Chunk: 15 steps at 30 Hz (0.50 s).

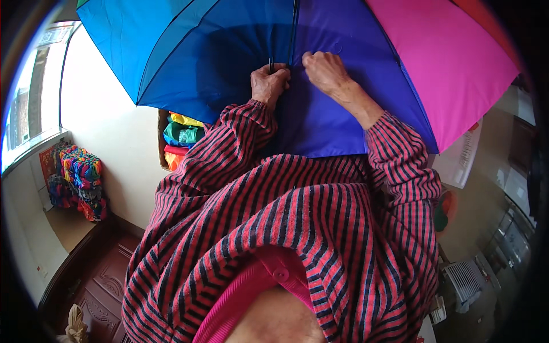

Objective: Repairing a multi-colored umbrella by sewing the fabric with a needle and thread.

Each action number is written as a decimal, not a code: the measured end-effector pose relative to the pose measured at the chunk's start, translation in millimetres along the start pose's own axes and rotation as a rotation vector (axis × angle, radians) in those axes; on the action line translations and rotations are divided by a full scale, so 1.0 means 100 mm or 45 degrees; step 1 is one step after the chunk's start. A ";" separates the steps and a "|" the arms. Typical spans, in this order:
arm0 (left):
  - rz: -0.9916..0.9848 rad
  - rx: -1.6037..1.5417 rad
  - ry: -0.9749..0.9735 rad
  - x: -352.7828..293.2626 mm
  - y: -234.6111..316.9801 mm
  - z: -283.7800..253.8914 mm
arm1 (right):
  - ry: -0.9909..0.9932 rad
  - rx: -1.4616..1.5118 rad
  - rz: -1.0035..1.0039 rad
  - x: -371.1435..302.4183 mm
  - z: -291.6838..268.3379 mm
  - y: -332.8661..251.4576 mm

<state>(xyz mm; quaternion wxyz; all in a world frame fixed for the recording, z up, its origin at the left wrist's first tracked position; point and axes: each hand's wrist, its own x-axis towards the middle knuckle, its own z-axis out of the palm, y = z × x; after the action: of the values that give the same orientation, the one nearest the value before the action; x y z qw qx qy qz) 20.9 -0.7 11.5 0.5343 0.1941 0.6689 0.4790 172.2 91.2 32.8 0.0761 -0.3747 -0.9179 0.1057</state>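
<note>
An opened umbrella (354, 114) with blue, purple and pink panels spreads in front of me, its thin dark ribs running across the cloth. My left hand (269, 86) is closed over the dark blue panel, beside the rib between blue and purple. Two thin dark prongs (271, 64) stick up from its fingers; the rest of that small tool is hidden in the hand. Just right of the same rib, my right hand (327, 72) is closed in a pinch above the purple panel. Whatever its fingertips hold is too small or hidden to make out.
Left of the umbrella, a cardboard box (163, 140) holds folded cloth bundles in yellow, green and red. Farther left lies a pile of multicoloured yarn-like bundles (80, 177) near a window (40, 86). A carved dark red wooden piece (103, 286) stands lower left.
</note>
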 end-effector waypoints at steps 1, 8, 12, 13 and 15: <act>-0.001 -0.001 0.008 0.02 -0.01 -0.02 | -0.010 -0.059 0.037 0.01 -0.05 0.08; -0.002 -0.007 -0.028 0.03 -0.02 0.02 | -0.070 -0.116 0.048 -0.25 -0.29 0.37; -0.011 0.015 -0.004 0.07 -0.10 -0.04 | -0.148 0.340 0.231 -0.31 -0.38 0.55; -0.007 0.017 0.007 0.08 -0.11 -0.06 | -0.259 0.709 0.411 -0.32 -0.59 0.54; -0.004 0.017 0.019 0.09 -0.14 -0.10 | -0.370 1.078 0.586 -0.36 -0.78 0.59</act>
<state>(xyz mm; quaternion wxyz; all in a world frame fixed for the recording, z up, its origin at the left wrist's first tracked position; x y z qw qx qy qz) 12.1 -4.8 -5.6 0.5287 0.1933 0.6763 0.4751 254.2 117.9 91.5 0.0675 -0.4853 -0.6892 0.5338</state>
